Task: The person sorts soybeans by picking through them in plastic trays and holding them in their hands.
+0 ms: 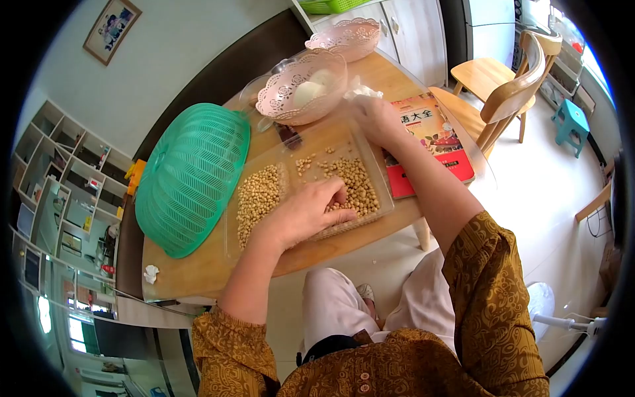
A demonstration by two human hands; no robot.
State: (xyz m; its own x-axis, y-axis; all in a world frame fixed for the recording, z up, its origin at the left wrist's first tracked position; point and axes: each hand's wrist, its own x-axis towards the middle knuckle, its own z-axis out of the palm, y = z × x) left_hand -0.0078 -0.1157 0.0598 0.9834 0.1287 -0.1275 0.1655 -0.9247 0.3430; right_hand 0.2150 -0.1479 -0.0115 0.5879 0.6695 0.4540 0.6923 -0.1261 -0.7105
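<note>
A clear plastic tray (376, 173) lies on the table with pale yellow soybeans in it. One heap of soybeans (259, 197) is on its left side, another spread (357, 185) on its right, with small clusters between. My left hand (307, 210) reaches over the right-hand beans. Its fingers bend down onto them, thumb and forefinger apart. My right hand (376, 120) is at the tray's far right corner, beside a crumpled white tissue (362, 90). Its fingers are curled closed and partly hidden; what they hold, if anything, does not show.
A green mesh food cover (195, 175) stands left of the tray. Behind are a pink lace-edged bowl (278, 99) with white round items and a second pink bowl (354, 41). A red book (433, 142) lies at right. Wooden chairs (512, 99) stand beyond the table.
</note>
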